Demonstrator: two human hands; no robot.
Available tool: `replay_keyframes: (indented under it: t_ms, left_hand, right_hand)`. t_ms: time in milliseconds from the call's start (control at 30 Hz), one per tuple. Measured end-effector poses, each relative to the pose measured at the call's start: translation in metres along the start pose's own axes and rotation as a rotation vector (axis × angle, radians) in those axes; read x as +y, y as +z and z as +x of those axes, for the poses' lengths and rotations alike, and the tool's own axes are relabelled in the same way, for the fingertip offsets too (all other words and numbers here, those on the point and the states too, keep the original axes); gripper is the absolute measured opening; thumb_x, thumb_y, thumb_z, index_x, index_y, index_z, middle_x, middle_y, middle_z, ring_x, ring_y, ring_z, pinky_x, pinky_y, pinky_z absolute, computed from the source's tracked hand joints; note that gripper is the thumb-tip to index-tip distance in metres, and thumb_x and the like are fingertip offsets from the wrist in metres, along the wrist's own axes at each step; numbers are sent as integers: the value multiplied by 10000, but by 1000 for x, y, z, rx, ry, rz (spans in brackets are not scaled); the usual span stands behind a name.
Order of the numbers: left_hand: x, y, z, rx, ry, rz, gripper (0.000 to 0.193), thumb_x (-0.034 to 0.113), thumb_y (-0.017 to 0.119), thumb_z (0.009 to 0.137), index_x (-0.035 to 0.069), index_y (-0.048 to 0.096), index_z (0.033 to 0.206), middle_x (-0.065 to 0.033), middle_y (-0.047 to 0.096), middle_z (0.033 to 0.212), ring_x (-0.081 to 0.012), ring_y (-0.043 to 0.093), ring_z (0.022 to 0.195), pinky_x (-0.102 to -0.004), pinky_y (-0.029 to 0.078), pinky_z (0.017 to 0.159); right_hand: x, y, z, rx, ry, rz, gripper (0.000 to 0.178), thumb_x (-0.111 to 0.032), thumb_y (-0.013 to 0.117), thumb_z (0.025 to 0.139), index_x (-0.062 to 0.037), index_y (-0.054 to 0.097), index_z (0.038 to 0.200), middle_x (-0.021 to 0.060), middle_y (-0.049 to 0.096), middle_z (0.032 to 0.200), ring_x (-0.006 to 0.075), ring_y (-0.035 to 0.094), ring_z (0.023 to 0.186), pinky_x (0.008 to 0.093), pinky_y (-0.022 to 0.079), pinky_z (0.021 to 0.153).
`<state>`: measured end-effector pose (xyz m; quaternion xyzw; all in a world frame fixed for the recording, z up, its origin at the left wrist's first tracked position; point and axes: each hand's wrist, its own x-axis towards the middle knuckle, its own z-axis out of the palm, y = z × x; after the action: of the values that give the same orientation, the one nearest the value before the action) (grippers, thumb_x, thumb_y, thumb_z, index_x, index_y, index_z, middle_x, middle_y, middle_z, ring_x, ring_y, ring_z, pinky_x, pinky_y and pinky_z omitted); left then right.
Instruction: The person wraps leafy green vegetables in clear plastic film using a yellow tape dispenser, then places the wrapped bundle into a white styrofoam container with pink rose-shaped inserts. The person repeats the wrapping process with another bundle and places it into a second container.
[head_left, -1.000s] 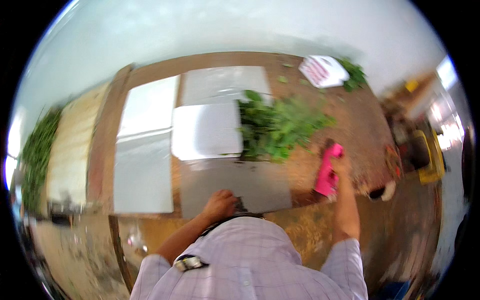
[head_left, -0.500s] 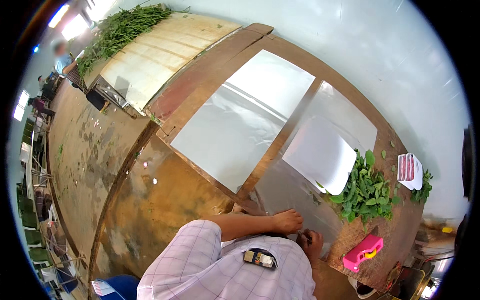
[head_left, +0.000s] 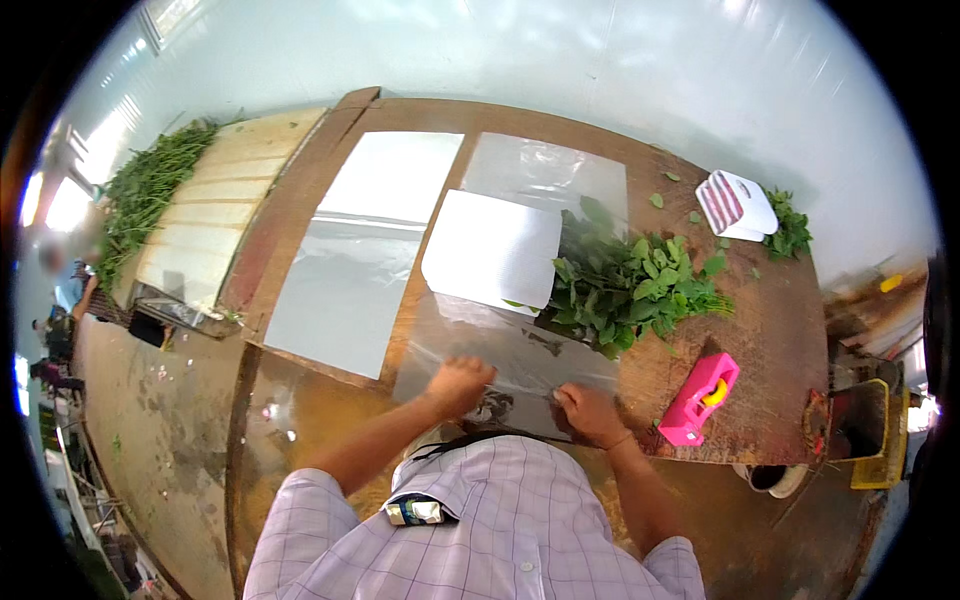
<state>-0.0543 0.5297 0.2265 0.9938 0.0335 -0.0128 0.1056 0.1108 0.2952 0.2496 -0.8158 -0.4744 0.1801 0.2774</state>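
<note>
On the brown table lies a clear plastic sheet [head_left: 500, 350], its near edge crumpled in front of me. My left hand [head_left: 461, 386] is closed on this edge, knuckles up. Further right, my right hand [head_left: 592, 414] pinches the same edge between thumb and fingers. A white card with rounded corners [head_left: 490, 245] rests on the sheet beyond my hands. Right of the card lies a bunch of leafy green stems [head_left: 655, 285], leaves toward the card and stem ends pointing right. Some leaves overlap the card's right edge.
A pink tape dispenser with yellow tape [head_left: 700, 400] stands near the front right. At the far right, a white holder with pink stripes [head_left: 735, 205] leans by more greens [head_left: 790, 222]. Another sheet [head_left: 340, 295] lies left. A pale board [head_left: 225, 190] with heaped stems [head_left: 150, 190] is further left.
My hands have moved apart along the sheet's near edge; earlier they were close together near my body. The view has turned, shifting the table's place in the picture.
</note>
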Motion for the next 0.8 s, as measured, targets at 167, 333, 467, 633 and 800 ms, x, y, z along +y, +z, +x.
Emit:
replay_keyframes:
  t_ms: [167,333,467,633,800]
  left_hand:
    - [-79,-104,-22,326,-181,183,81,91,599,780,84,592,860,-131,588,793,-329,585,765,-448,464,674]
    - [-94,-184,20,922,-310,-30,81,104,643,797,44,614,841,-147,609,830,-341,590,807,-423,470,707]
    - [-49,-163,73,882,58,-192,302,184,763,743,36,644,977,-145,633,964,-344,598,900,-402,487,799]
    - [-67,-127,134,707,24,-179,447,361,747,746,44,635,1041,-152,573,1179,-343,471,1177,-452,355,1014]
    - [-102,-119,163,424,57,-319,177,239,693,758,81,647,823,-136,616,1060,-325,515,1098,-447,365,974]
  right_hand:
    - [-22,-76,40,175,-231,-37,173,-219,567,897,-55,608,863,162,613,825,366,595,802,443,478,674]
    - [-20,-131,112,407,-281,-123,178,-207,597,877,-34,627,848,139,619,849,351,591,787,432,477,684]
    - [1,-131,149,342,-181,-172,191,-211,611,868,-28,635,819,136,620,822,345,595,785,426,469,675]
    - [-15,-128,161,224,-11,-181,210,-221,624,859,-26,641,786,147,616,768,345,595,733,419,456,650]
    - [-12,-136,161,227,56,-198,213,-233,633,854,-39,631,769,173,609,763,367,581,727,431,447,646]
